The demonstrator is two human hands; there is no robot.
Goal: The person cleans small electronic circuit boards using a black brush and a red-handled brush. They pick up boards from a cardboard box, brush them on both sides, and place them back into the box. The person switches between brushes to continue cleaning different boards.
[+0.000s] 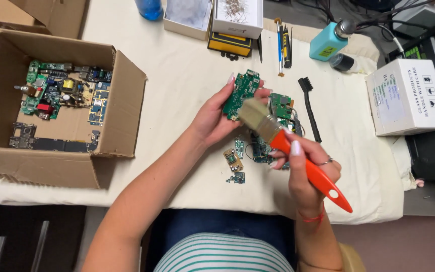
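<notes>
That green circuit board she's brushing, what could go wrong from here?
1. The left hand holds the green circuit board only by its edges above the table; a firm stroke of the orange-handled brush might knock it from that grip.
2. Small loose boards lie just below; the brushing arm could sweep them off the white cloth.

Brown carton [127, 95] left; white boxes [409, 95] right and [237, 17] top; teal bottle's yellow label [328, 51]
</notes>
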